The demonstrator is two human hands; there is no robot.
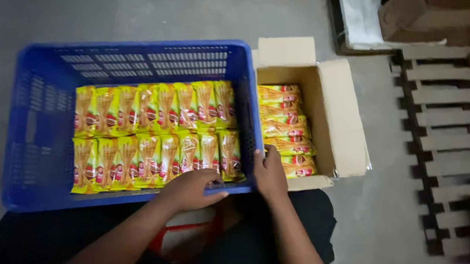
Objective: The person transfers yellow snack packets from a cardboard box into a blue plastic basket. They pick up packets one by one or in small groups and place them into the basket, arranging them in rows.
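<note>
Yellow packets (157,134) were packed in two upright rows inside the blue crate (31,184), overlapped so that more would fit. The left hand (192,187) was curled over the crate's near rim beside the front row; the right hand (270,175) was clasped on the crate's near corner. More packets were stacked in the open carton (338,121) touching the crate, beside a pallet (456,129).

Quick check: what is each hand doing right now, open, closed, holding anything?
Left hand: curled over the blue crate's near rim, gripping it.
Right hand: fingers bent on the crate's corner, beside the cardboard box; grip cannot be told.
</note>
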